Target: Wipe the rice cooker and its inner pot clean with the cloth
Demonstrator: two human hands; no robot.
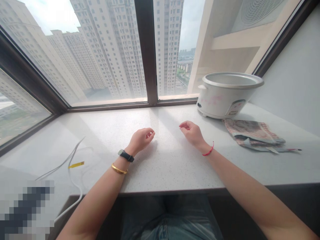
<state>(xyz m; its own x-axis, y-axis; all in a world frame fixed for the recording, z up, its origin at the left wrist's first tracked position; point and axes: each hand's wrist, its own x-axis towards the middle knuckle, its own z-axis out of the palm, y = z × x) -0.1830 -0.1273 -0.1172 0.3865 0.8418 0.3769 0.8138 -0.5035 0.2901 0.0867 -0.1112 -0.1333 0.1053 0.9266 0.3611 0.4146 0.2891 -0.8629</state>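
Observation:
My left hand (142, 139) rests above the white speckled counter (160, 166), its fingers curled in toward the thumb with nothing visible in them. On that wrist are a dark watch (126, 155) and a gold bangle (119, 169). Opposite it, my right hand (192, 131) is also loosely closed, fingertips bent together and no object showing. A red string bracelet (209, 150) circles the right wrist. The hands are apart from each other. Nearest to my right hand, toward the back right, stands a white rice cooker (217, 101) without a lid.
A folded patterned cloth (253, 133) lies in front of the cooker. At the left, a white cable (75, 185) with a yellow tag (76, 164) runs over the counter's front edge. Dark-framed windows (150, 53) border the back; a white wall (295, 73) closes the right side.

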